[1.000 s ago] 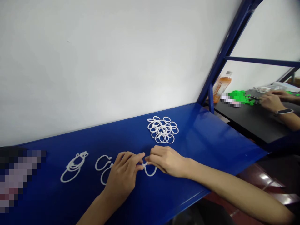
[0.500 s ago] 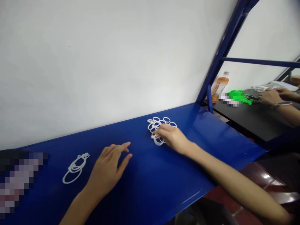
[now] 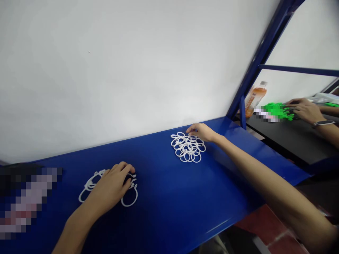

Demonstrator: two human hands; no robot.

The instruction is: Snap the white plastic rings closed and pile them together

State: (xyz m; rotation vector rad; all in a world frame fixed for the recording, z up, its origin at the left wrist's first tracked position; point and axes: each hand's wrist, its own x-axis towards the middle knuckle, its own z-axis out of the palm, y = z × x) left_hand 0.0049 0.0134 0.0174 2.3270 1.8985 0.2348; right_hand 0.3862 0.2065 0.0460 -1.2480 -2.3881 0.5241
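Observation:
On the blue table lies a heap of thin white plastic rings (image 3: pixel 185 151), loosely overlapping. My right hand (image 3: pixel 202 132) is over the heap's back right edge, its fingers bent and thumb slightly apart; no ring shows in its grasp. My left hand (image 3: pixel 113 183), to the left, has its fingers curled round a white ring (image 3: pixel 129 204) with small knobbed ends, which hangs below the thumb; a second one may be among the fingers. Behind that wrist, partly hidden, are a few more white rings (image 3: pixel 86 192) on the table.
The blue table (image 3: pixel 159 211) runs along a white wall. A dark item with a blurred patch (image 3: pixel 31 201) lies at far left. Beyond the blue frame post (image 3: pixel 242 109), a co-worker's hands (image 3: pixel 307 111) are at green pieces (image 3: pixel 277 110) on a black table, beside an orange bottle (image 3: pixel 255 98).
My left hand has moved left and closed round a white ring. My right hand has shifted back and right, uncovering more of the heap. The view has swung slightly.

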